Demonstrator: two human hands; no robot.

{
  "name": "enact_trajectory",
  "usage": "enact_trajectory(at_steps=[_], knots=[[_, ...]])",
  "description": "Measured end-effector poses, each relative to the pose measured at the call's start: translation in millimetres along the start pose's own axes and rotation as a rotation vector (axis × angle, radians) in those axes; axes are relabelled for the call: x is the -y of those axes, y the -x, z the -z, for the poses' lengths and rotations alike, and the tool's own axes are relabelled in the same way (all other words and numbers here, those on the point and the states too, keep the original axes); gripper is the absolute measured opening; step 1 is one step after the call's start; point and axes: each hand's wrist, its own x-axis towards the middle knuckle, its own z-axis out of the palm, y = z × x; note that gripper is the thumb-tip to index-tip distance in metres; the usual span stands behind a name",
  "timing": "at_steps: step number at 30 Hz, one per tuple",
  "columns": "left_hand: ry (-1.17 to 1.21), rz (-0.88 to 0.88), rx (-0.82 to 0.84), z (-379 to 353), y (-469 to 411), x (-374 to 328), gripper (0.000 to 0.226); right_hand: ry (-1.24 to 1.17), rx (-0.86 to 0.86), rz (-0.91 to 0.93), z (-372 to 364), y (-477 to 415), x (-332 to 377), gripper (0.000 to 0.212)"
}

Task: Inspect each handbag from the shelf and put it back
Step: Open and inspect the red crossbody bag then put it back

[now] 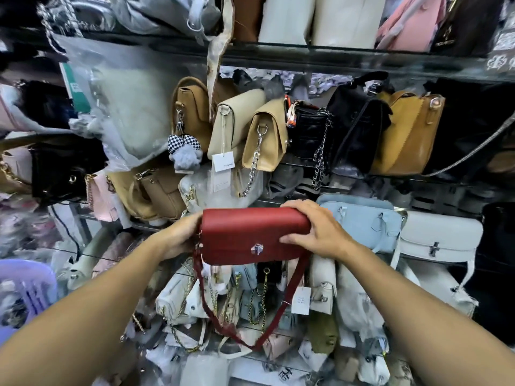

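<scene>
Forearms [83, 316] extended, left hand [181, 235] and right hand [317, 232] curl fingers [295, 210] round red handbag's [250, 232] 9- and 3-o'clock ends, showing clasp [257, 249] for inspection.

Red handbag [252, 235]; black-and-white checked charm [184, 143].

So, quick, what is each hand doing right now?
Left hand: fingers grip the red handbag at its left end.
Right hand: fingers curled over the same bag's right end, holding it.
</scene>
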Motion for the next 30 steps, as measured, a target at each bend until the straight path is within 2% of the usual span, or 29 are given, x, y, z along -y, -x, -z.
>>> enact_trajectory(at_steps=[4, 9, 13, 14, 16, 19, 23, 26, 28, 30], knots=[[0.210, -0.134, -0.034, -5, 29, -20, 0.054, -0.325, -0.134, -0.156, 5, 9, 35, 0.060], [0.331, -0.256, 0.024, -12, 69, -42, 0.049, -0.665, -0.373, -0.287, 12, 18, 79, 0.070], [0.326, -0.301, 0.105, -12, 90, -55, 0.042, -0.702, -0.500, -0.327, 23, 18, 98, 0.076], [0.296, -0.310, 0.116, -12, 92, -57, 0.049, -0.701, -0.533, -0.338, 25, 17, 101, 0.077], [0.206, -0.304, 0.127, -16, 94, -59, 0.071, -0.673, -0.592, -0.356, 31, 13, 105, 0.077], [0.262, -0.339, 0.057, -22, 99, -64, 0.047, -0.601, -0.621, -0.329, 42, 9, 113, 0.073], [0.335, -0.363, -0.005, -26, 95, -72, 0.056, -0.472, -0.584, -0.332, 53, 7, 119, 0.068], [0.310, -0.378, -0.055, -28, 91, -77, 0.072, -0.076, -0.694, -0.246, 54, 4, 120, 0.066], [0.277, -0.420, -0.099, -30, 89, -80, 0.079, 0.161, -0.792, -0.099, 51, 3, 127, 0.047], [0.251, -0.444, -0.115, -32, 88, -80, 0.081, 0.260, -0.763, 0.028, 43, 2, 137, 0.033]])
